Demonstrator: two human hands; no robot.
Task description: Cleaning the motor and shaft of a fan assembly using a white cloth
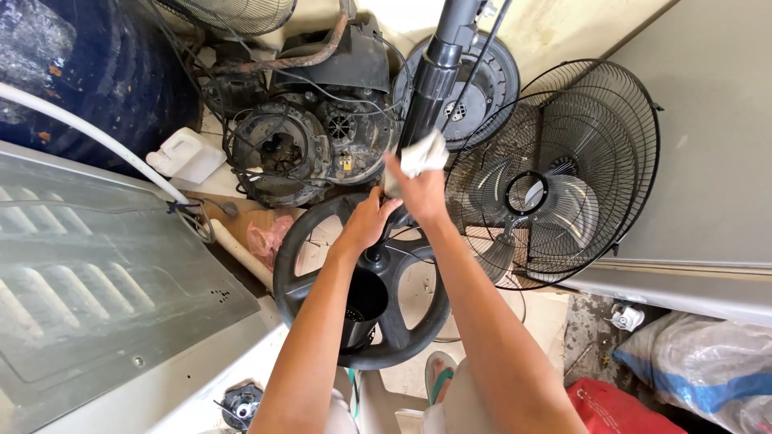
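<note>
Right hand point(418, 189) clenches a white cloth point(425, 153) against the black fan pole point(430, 88); left hand point(370, 221) grasps the pole lower, above the round base point(297, 241); a white jug point(186, 155) lies on the floor's far left; red bag point(615, 410) at the near right.

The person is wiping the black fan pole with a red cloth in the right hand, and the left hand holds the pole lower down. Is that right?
Not quite. In the head view the cloth is white, not red. The rest holds: the right hand presses it against the black fan pole, and the left hand grips the pole lower down, above the round base.
</note>
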